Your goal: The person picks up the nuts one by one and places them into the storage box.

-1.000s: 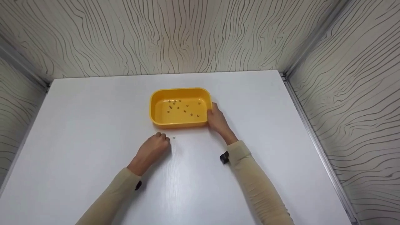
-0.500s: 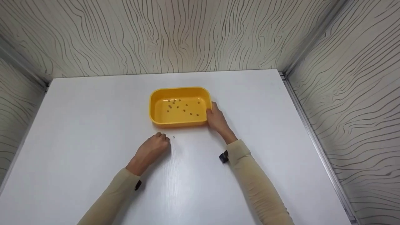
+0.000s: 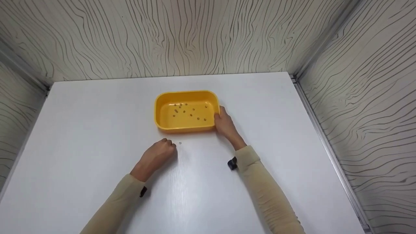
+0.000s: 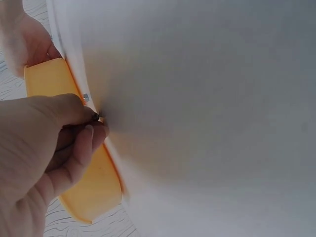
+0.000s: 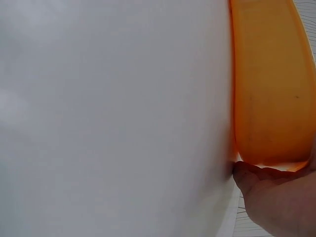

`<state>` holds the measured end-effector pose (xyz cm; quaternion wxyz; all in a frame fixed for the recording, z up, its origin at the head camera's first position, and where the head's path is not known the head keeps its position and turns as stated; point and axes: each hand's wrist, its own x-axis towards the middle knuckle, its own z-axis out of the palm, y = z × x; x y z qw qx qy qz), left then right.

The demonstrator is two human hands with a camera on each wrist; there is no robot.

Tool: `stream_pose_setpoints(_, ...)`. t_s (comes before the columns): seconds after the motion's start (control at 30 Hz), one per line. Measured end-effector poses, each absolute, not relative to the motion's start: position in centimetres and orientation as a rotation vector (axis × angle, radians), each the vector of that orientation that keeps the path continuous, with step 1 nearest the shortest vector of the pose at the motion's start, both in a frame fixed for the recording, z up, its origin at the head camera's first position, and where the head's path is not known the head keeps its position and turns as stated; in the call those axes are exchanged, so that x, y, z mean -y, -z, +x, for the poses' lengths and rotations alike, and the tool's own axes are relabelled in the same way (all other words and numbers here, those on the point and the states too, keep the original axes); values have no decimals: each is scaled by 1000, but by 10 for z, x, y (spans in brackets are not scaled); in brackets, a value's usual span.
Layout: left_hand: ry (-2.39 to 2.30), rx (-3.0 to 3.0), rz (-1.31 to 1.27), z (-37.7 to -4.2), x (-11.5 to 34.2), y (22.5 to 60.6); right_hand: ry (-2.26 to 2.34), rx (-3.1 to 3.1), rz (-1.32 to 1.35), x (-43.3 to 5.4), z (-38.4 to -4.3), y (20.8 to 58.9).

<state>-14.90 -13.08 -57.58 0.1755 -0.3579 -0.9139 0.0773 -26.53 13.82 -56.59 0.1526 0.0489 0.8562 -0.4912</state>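
A yellow plastic box stands on the white table, with several small metal nuts scattered over its floor. My right hand grips the box's right end, thumb over the rim. Just in front of the box, my left hand is down at the tabletop. In the left wrist view its thumb and finger pinch a small dark nut, mostly hidden by the fingertips. One loose nut lies on the table right beside those fingertips; the left wrist view shows this loose nut as well.
The white table extends on both sides of the box. Wood-patterned panels rise behind it and at both sides, with metal rails along the edges. A dark wrist strap piece shows at the right cuff.
Both hands and the box hold nearly the same places; the whole head view has shifted only very slightly.
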Motion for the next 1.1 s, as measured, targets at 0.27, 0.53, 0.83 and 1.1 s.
stream_pose_setpoints(0.27, -104, 2648, -1077, -148, 134, 575, 1393, -2475, 126, -138, -264, 566)
stream_pose_setpoints(0.53, 310, 2777, -1052, -149, 134, 573, 1412, -2469, 122, -139, -264, 567)
stream_pose_setpoints(0.83, 1352, 2796, -555, -147, 125, 560, 1401, -2479, 123, -139, -264, 567)
stream_pose_setpoints(1.1, 1935, 2576, -200, -154, 118, 537, 1390, -2479, 114, -140, -266, 568)
